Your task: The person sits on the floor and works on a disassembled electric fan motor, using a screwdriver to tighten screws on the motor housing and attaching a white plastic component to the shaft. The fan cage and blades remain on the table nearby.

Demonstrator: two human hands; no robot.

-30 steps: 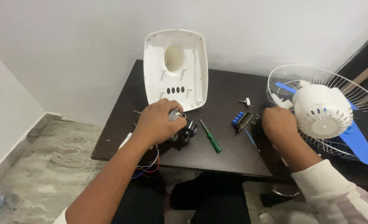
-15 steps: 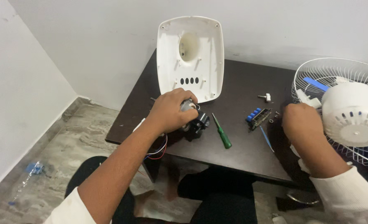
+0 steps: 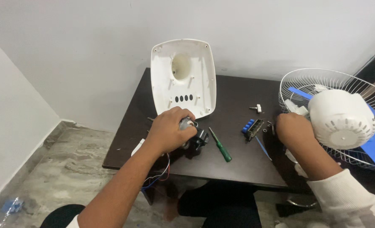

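Gripping motor [image 3: 192,134] under left hand [image 3: 168,130]

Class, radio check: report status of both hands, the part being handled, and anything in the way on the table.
Left hand closed on small motor. Right hand against white fan head, grip unclear. Green screwdriver and blue switch block lie between the hands.

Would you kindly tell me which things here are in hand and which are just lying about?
In hand:
left hand on small motor part
right hand at fan head

Lying about:
green screwdriver
blue switch block
white base cover
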